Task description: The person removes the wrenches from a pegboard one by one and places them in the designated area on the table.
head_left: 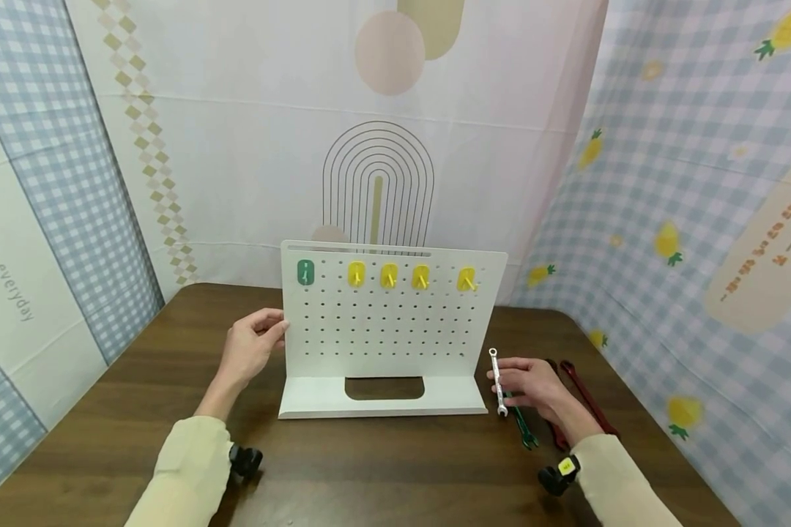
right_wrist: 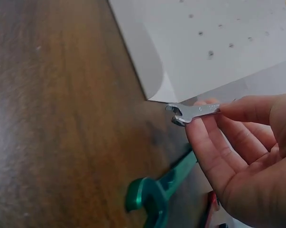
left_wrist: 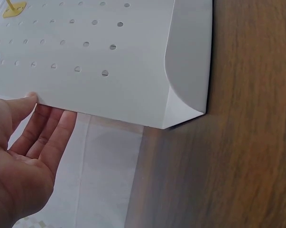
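Observation:
A white pegboard (head_left: pixel 382 322) stands upright on its flat foot, with one green hook (head_left: pixel 305 272) and several yellow hooks (head_left: pixel 389 276) along its top rows. My left hand (head_left: pixel 253 344) pinches the board's left edge, thumb in front and fingers behind, as the left wrist view shows. To the right of the board, my right hand (head_left: pixel 534 384) holds a small silver combination wrench (head_left: pixel 497 384) between thumb and fingers, ring end up and open jaw toward me. Beneath that hand a green wrench (right_wrist: pixel 152 194) lies on the table, partly hidden by the fingers.
Red wrenches (head_left: pixel 589 399) lie on the brown wooden table (head_left: pixel 343 468) beyond my right hand, one partly covered by it. Patterned cloth (head_left: pixel 237 146) hangs behind the table and on both sides. A wrist camera (head_left: pixel 556 477) is strapped near each sleeve.

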A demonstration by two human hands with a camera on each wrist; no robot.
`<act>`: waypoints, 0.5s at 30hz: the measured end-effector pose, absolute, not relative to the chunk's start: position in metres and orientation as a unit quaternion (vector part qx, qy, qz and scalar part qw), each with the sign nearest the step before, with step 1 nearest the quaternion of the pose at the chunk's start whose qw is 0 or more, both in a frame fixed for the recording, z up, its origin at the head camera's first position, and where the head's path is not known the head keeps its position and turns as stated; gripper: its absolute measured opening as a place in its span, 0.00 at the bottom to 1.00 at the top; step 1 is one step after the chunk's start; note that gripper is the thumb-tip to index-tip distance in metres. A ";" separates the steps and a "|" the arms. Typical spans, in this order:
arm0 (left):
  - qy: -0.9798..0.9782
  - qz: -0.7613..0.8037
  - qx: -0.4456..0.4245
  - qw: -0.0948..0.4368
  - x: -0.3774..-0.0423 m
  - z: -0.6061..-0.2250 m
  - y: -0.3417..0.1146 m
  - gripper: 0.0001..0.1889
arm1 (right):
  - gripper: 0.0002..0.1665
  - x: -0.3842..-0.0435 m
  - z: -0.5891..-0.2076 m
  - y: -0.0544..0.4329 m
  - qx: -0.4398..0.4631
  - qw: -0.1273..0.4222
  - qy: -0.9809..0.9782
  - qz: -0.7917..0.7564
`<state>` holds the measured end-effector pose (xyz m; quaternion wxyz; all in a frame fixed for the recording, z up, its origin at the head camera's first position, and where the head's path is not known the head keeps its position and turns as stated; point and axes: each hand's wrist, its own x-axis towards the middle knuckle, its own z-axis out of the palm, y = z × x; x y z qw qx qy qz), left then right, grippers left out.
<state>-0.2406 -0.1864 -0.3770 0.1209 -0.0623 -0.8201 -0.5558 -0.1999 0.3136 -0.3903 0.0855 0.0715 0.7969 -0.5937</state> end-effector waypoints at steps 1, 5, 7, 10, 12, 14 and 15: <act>-0.820 -0.556 -0.063 0.121 -0.241 -0.377 -0.186 0.15 | 0.29 -0.199 -0.392 0.313 0.072 0.086 0.800 -0.589; -0.820 -0.555 -0.060 0.123 -0.241 -0.376 -0.186 0.14 | 0.28 -0.198 -0.397 0.311 0.070 0.083 0.814 -0.571; -0.821 -0.554 -0.059 0.123 -0.241 -0.376 -0.186 0.14 | 0.27 -0.198 -0.400 0.310 0.073 0.078 0.819 -0.564; -0.822 -0.553 -0.059 0.123 -0.241 -0.376 -0.186 0.15 | 0.25 -0.198 -0.403 0.308 0.088 0.070 0.828 -0.550; -0.821 -0.554 -0.059 0.123 -0.241 -0.376 -0.186 0.15 | 0.24 -0.198 -0.405 0.307 0.097 0.064 0.832 -0.543; -0.820 -0.555 -0.060 0.123 -0.241 -0.376 -0.186 0.14 | 0.23 -0.198 -0.405 0.305 0.107 0.057 0.836 -0.535; -0.820 -0.556 -0.060 0.124 -0.242 -0.376 -0.185 0.14 | 0.23 -0.197 -0.404 0.304 0.109 0.054 0.839 -0.531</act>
